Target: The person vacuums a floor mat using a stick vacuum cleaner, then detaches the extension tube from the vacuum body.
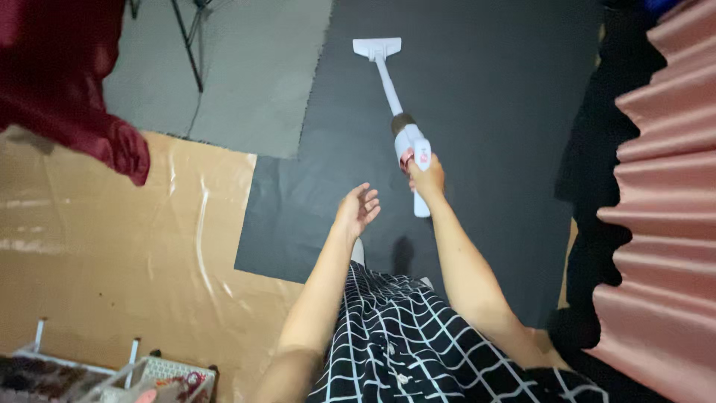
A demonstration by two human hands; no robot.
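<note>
A white stick vacuum (395, 112) with a brown band and a pinkish-red ring lay over a dark charcoal mat (485, 112). The floor beside it was grey (246, 75), then glossy tan (112, 246). A black skirt (418, 343) carried a white grid pattern. Dark red cloth (67, 75) hung at one side, pleated salmon-pink fabric (664, 209) at the other.

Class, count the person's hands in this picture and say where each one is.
2. The right hand grips the white stick vacuum over the dark mat; the left hand hangs open beside it, holding nothing.
</note>
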